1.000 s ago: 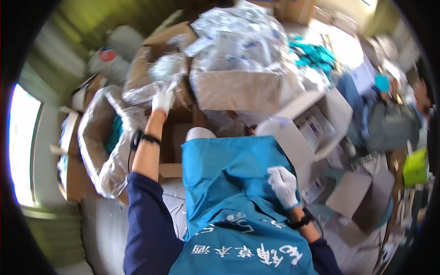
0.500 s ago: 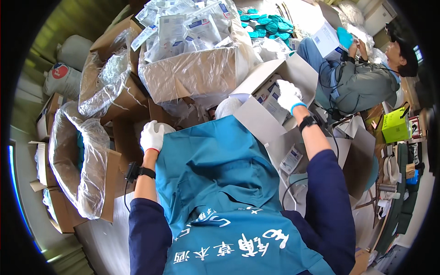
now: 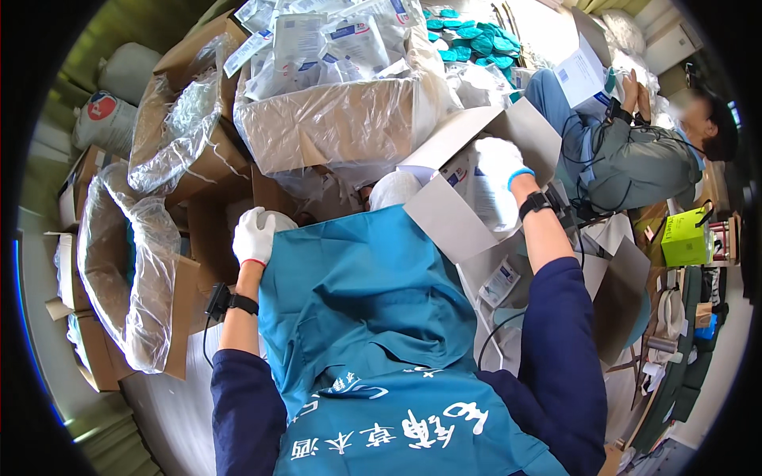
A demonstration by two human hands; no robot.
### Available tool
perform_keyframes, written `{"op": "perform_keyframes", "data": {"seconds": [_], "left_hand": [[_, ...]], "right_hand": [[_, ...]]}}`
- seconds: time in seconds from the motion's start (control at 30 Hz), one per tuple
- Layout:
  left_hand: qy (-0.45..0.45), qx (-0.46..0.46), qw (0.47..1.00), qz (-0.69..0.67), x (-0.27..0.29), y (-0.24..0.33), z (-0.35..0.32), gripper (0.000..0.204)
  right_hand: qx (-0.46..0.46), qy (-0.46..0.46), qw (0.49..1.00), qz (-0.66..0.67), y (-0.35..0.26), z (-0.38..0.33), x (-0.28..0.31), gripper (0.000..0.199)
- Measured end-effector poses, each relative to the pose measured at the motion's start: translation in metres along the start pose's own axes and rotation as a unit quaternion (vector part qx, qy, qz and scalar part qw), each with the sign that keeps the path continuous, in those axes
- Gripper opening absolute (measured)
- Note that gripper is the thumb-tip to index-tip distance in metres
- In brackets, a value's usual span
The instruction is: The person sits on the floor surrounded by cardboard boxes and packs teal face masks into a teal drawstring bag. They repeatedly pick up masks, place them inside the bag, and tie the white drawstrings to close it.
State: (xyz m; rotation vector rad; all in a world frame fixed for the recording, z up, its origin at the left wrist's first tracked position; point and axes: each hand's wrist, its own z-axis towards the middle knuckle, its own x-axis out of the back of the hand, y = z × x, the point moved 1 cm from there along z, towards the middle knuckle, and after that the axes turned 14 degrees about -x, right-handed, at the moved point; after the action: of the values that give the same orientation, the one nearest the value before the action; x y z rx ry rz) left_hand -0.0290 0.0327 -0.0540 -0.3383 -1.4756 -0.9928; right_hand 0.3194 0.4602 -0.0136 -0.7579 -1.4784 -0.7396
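My right hand (image 3: 502, 161), in a white glove with a blue cuff, reaches into an open white carton (image 3: 451, 218). Flat, clear-wrapped packets (image 3: 482, 197) stand inside against its wall, and the hand is over them. Its fingertips are turned down and I cannot make out what they grip. My left hand (image 3: 254, 236), in a white glove with a red cuff, rests at the corner of the teal apron (image 3: 357, 270) over my knee. Its fingers are loosely bent and a little apart, with nothing seen in them.
A large film-lined carton (image 3: 333, 127) heaped with packets stands ahead. More lined cartons (image 3: 178, 317) crowd the left. One loose packet (image 3: 500, 283) lies beside my right forearm. Teal pieces (image 3: 476, 41) are spread at the back. A seated person (image 3: 635, 163) works at the right, near a green bag (image 3: 686, 238).
My right hand has gone lower and farther into the white carton, over the packets. My left hand has shifted slightly on the knee. The other person's hands have come together.
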Motion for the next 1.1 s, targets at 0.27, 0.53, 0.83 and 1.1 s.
{"op": "perform_keyframes", "data": {"seconds": [0.27,0.53,0.83,1.1], "left_hand": [[0.018,-0.006,1.000,-0.005,0.002,0.000,-0.002,0.035],[0.012,-0.001,1.000,-0.019,0.004,0.002,-0.002,0.036],[0.129,-0.193,0.964,-0.133,0.034,0.102,-0.019,0.042],[-0.057,-0.192,0.758,-0.621,0.053,0.229,-0.036,0.028]], "right_hand": [[-0.154,-0.099,0.972,0.147,-0.010,0.015,-0.032,0.035],[-0.028,-0.044,0.953,0.297,0.001,-0.005,-0.019,0.025],[-0.053,0.077,0.821,0.563,-0.021,-0.085,0.154,0.012],[-0.131,-0.012,0.647,0.751,-0.121,-0.172,0.090,0.016]]}}
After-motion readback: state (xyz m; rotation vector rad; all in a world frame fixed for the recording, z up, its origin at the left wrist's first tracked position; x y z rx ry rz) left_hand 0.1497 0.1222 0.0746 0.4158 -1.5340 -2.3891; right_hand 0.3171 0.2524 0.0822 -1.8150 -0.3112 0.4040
